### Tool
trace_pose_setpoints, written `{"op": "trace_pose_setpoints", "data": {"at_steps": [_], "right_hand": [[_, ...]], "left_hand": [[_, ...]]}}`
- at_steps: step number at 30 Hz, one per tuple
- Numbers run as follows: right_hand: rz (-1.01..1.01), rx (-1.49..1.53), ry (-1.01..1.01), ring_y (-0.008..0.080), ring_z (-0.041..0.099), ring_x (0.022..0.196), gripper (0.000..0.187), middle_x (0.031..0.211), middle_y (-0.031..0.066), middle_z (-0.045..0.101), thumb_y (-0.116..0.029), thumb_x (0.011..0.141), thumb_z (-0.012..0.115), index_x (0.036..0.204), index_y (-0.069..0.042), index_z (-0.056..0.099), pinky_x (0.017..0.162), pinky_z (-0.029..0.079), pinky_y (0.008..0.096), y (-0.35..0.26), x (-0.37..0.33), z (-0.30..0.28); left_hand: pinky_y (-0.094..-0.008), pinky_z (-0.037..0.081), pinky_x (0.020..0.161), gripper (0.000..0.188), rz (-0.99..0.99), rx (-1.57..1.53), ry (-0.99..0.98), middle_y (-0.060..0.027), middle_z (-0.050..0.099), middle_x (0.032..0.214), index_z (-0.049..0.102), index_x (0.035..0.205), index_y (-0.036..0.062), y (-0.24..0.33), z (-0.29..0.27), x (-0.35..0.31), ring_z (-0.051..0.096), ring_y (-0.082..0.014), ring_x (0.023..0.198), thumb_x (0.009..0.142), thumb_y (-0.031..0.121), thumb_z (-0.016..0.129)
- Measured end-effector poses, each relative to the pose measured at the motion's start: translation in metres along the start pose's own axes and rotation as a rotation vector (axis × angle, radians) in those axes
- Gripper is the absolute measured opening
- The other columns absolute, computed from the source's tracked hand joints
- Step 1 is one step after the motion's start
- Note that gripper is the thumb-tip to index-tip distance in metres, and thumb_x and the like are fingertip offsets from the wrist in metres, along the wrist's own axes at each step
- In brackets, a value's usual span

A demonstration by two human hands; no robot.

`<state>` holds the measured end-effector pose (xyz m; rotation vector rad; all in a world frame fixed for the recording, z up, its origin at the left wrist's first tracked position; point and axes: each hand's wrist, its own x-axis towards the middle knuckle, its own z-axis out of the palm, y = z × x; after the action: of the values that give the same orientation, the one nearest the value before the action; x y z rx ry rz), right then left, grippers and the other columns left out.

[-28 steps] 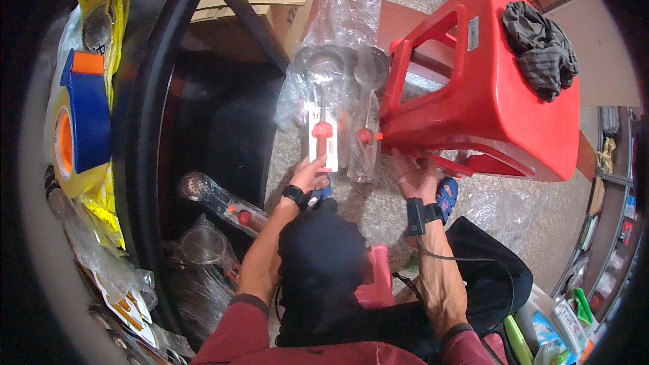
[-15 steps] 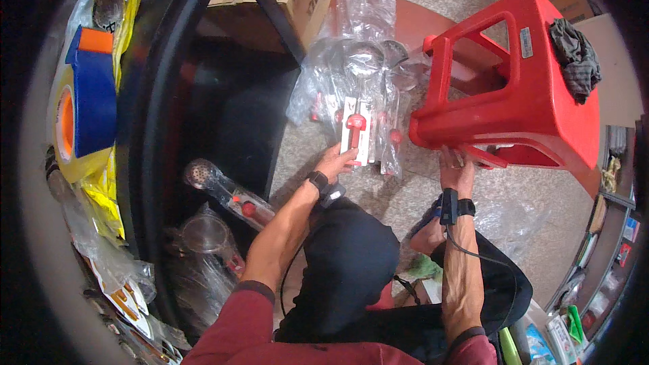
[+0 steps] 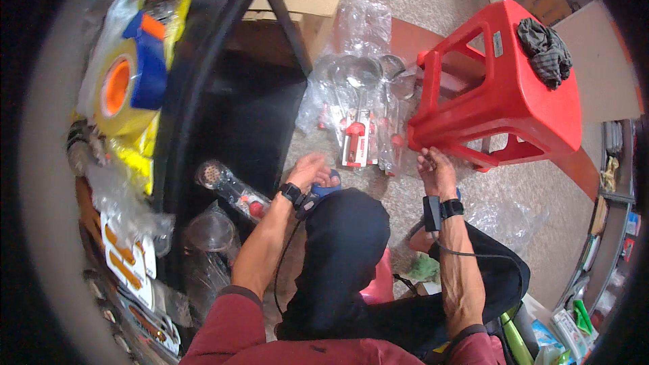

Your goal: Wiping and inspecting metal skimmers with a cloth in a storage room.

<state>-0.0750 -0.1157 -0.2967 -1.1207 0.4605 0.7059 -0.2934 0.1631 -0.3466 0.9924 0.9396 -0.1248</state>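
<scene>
My left hand (image 3: pixel 310 170) is beside my left knee with its fingers spread and nothing in them. Ahead of it, a pile of long metal kitchen spoons in clear plastic lies on the floor. The top spoon has a round, shiny head (image 3: pixel 362 73) and a red handle (image 3: pixel 355 136) on a white card. To the right of the pile is my right hand (image 3: pixel 438 174), loosely bent with fingers apart, close below the red plastic stool (image 3: pixel 541 105). It shows no object in it; whether it touches the stool is unclear.
On the left, a black shelf (image 3: pixel 236 115) holds a wrapped perforated skimmer (image 3: pixel 211 176) and another bagged round-headed utensil (image 3: pixel 211 231). A blue and orange tape dispenser (image 3: pixel 147 67) hangs beside it. A dark checked cloth (image 3: pixel 545 53) lies on the stool. Crumpled plastic (image 3: pixel 507 220) is on the floor.
My left hand has let go of the red-handled spoon and drawn back toward my knee. My right hand has shifted slightly left, its fingers now more bent. The view has turned slightly.
</scene>
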Motion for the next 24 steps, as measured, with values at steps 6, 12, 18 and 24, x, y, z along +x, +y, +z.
{"op": "trace_pose_setpoints", "data": {"at_steps": [6,12,18,24], "right_hand": [[-0.154,-0.090,-0.214,0.0085,0.051,0.058,0.021,0.078,-0.0016,0.060,-0.025,0.097,0.063,0.109,-0.007,0.061,0.053,0.043,0.0217,-0.095,-0.063,0.074],[-0.302,-0.317,-0.332,0.0037,0.043,0.049,0.031,0.070,-0.0039,0.055,-0.040,0.099,0.059,0.095,-0.009,0.062,0.045,0.033,0.0175,-0.150,-0.161,0.143],[-0.416,-0.516,-0.448,0.0041,0.049,0.058,0.034,0.076,-0.0013,0.060,-0.036,0.099,0.059,0.109,-0.004,0.064,0.053,0.038,0.0181,-0.163,-0.185,0.134],[-0.352,-0.696,-0.270,0.0048,0.050,0.061,0.034,0.085,-0.0026,0.062,-0.035,0.099,0.058,0.117,-0.006,0.063,0.055,0.038,0.0185,-0.162,-0.150,0.081]], "left_hand": [[-0.0227,0.032,0.040,0.029,0.112,0.136,0.168,0.0042,0.046,0.059,0.066,0.090,0.0055,0.025,0.011,-0.059,0.041,-0.0074,0.046,0.099,0.032,0.057],[-0.0228,0.036,0.046,0.030,0.255,0.286,0.188,0.0042,0.052,0.062,0.065,0.091,0.0058,0.025,-0.005,-0.102,0.047,-0.0064,0.052,0.099,0.033,0.058],[-0.0258,0.045,0.053,0.028,0.239,0.251,0.214,-0.0014,0.062,0.076,0.065,0.110,0.0021,0.010,-0.017,-0.115,0.056,-0.0090,0.060,0.094,0.024,0.058],[-0.0297,0.045,0.043,0.019,-0.081,0.168,0.377,-0.0059,0.061,0.076,0.063,0.099,0.0023,-0.073,-0.062,-0.102,0.057,-0.0153,0.054,0.091,0.019,0.058]]}}
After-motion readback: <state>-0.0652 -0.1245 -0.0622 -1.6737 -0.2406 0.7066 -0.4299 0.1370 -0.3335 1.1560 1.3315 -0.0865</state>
